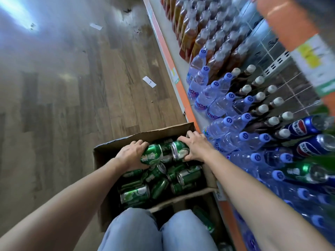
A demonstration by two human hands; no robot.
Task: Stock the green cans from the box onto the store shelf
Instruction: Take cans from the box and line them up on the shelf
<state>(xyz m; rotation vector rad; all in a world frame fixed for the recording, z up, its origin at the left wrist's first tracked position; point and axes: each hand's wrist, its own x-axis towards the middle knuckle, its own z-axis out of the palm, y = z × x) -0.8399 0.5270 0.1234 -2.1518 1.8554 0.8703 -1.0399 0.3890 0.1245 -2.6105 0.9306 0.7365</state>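
Open wood-plank floor (pixel 72 91) spreads to the left, with only a paper slip (pixel 149 81) or two lying on it. The torn-edged cardboard box (pixel 101 158) sits against the shelf (pixel 190 109) and its orange lip — loose green cans (pixel 188 175) lie jumbled inside. The left hand (pixel 130 156) curls round one glossy green can (pixel 152 154); the right hand (pixel 196 148) grips a second green can (pixel 179 151) beside it. Blue-capped water bottles (pixel 217 105) crowd the shelf at right.

Green cans (pixel 135 194): glossy printed metal, bare silver ends. Box (pixel 163 132): matt brown cardboard, ragged torn rim. Floor (pixel 90 87): wood-grain planks, dull sheen. Water bottles (pixel 215 105): clear glossy plastic. Trousers (pixel 134 230): pale denim cloth
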